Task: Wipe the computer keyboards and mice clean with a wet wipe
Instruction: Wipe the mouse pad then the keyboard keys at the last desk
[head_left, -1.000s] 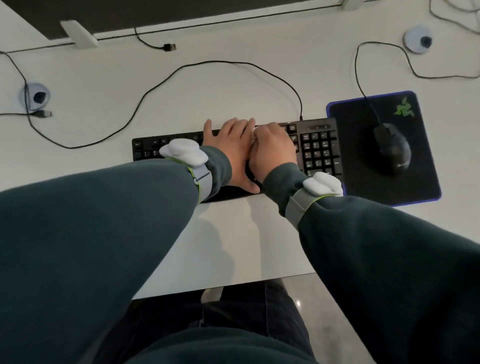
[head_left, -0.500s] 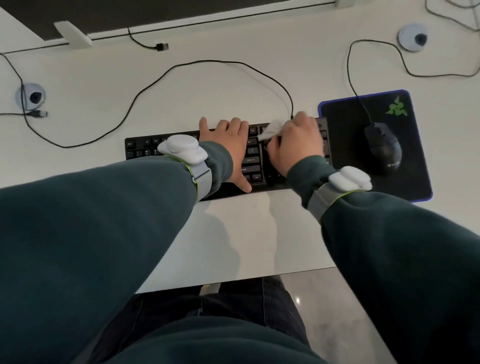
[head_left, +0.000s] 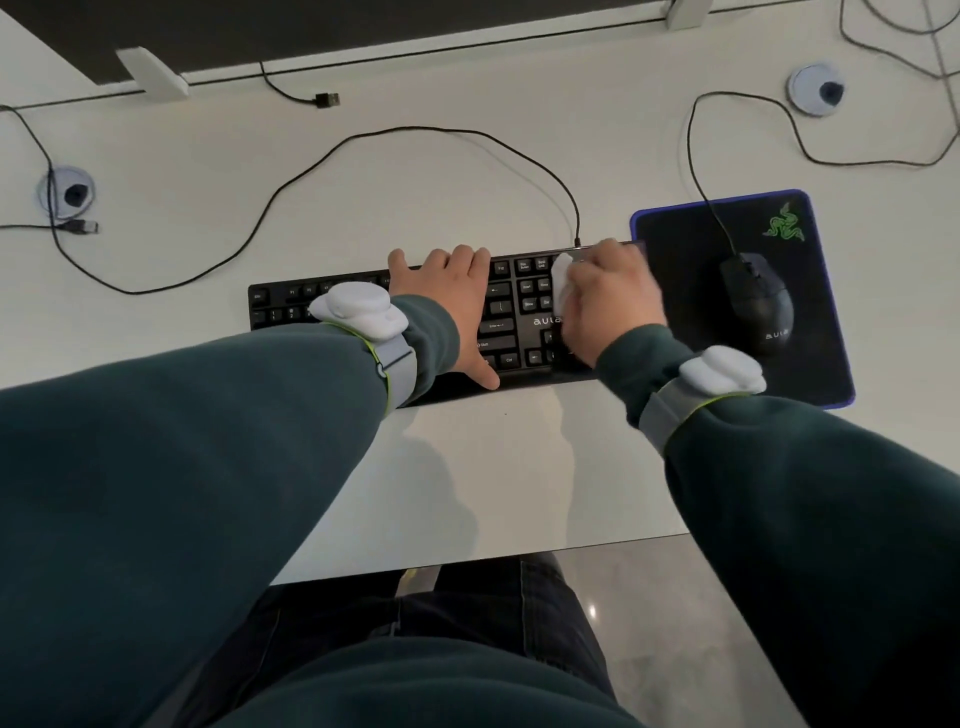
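A white table carries a black keyboard midway along, set back from its near edge. The left hand lies flat on the keys, fingers straight, holding nothing. The right hand is curled round a white wipe on the keyboard's right end, hiding the keys there. Just beside it, toward the right edge, a mouse sits on a mat; loose cables loop toward the far edge

Blk kbd, white wipe atop; mouse rt.

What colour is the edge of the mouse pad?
Blue-purple, around the black mouse pad, seen in the head view.
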